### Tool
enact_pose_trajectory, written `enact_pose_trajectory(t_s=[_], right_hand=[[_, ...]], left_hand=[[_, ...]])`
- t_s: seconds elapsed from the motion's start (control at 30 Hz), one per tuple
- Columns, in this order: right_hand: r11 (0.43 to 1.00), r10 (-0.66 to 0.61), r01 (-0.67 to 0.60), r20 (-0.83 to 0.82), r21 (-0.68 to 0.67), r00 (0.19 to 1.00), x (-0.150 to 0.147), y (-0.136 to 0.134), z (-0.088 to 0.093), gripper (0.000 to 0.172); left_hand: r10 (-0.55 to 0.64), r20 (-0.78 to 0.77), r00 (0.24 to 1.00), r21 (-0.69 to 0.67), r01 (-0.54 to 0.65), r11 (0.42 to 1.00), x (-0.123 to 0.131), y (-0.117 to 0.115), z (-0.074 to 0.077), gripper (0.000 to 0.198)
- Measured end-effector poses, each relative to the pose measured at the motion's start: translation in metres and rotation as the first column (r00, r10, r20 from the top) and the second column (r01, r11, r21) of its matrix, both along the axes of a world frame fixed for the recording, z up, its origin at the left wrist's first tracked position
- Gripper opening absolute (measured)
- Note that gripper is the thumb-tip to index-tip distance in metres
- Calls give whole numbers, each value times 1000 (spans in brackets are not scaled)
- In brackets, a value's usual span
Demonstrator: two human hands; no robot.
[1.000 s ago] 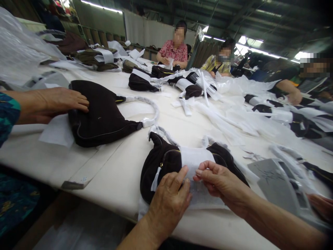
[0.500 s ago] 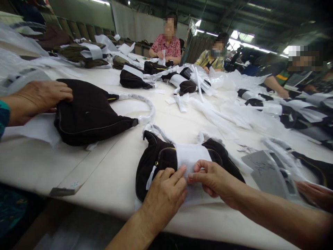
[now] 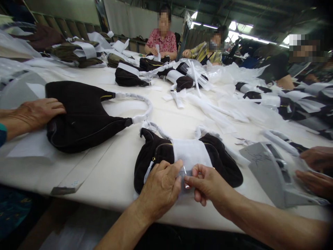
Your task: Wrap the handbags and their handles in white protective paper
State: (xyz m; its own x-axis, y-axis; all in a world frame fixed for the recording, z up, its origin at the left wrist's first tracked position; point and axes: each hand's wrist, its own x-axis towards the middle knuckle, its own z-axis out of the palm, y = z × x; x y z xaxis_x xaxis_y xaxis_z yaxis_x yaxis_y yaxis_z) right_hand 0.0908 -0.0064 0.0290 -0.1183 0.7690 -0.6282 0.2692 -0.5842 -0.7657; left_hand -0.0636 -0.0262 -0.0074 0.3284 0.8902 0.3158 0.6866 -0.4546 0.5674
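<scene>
A black handbag (image 3: 145, 163) lies in front of me near the table's edge, with a white paper band (image 3: 194, 151) around its middle. My left hand (image 3: 163, 187) rests on the bag's front, its fingers curled and pressed along the band. From the other side, my right hand (image 3: 206, 182) pinches a short, shiny strip of clear tape (image 3: 185, 176) between thumb and index finger. The strip lies over the lower part of the band, where both hands nearly meet. White wrapping covers the bag's handle (image 3: 161, 130) and its zip pull (image 3: 148, 172).
At left, another person's hand (image 3: 39, 111) grips a larger black handbag (image 3: 78, 114). A grey tape dispenser (image 3: 270, 173) stands at right, near another person's hands (image 3: 316, 173). Wrapped bags (image 3: 127, 74) and loose white paper strips (image 3: 210, 111) lie further back; people sit across the table.
A shiny clear strip now shows between my hands on the band. My left fingers have curled in more. The left co-worker's bag has tilted and shifted left in view.
</scene>
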Motion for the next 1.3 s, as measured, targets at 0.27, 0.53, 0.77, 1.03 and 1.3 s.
enact_pose_trajectory(t_s=[0.27,0.53,0.77,1.03,1.3], right_hand=[[985,172,-174,55,22,984,7,-2,-11,26],[213,247,-783,743,585,622,46,-9,-4,23],[-164,26,-905,919,393,394,60,-47,-63,41],[-240,37,-813,842,531,539,136,-64,-47,39],[-208,66,-798,822,566,566,184,8,-72,38]], left_hand=[[28,-99,995,60,-22,998,10,8,-5,17],[-17,-135,991,56,25,998,8,7,-4,23],[-44,-180,983,118,66,991,8,5,-9,25],[63,-234,970,378,31,925,-6,-22,-5,29],[137,-386,912,379,22,925,-26,-58,-10,15]])
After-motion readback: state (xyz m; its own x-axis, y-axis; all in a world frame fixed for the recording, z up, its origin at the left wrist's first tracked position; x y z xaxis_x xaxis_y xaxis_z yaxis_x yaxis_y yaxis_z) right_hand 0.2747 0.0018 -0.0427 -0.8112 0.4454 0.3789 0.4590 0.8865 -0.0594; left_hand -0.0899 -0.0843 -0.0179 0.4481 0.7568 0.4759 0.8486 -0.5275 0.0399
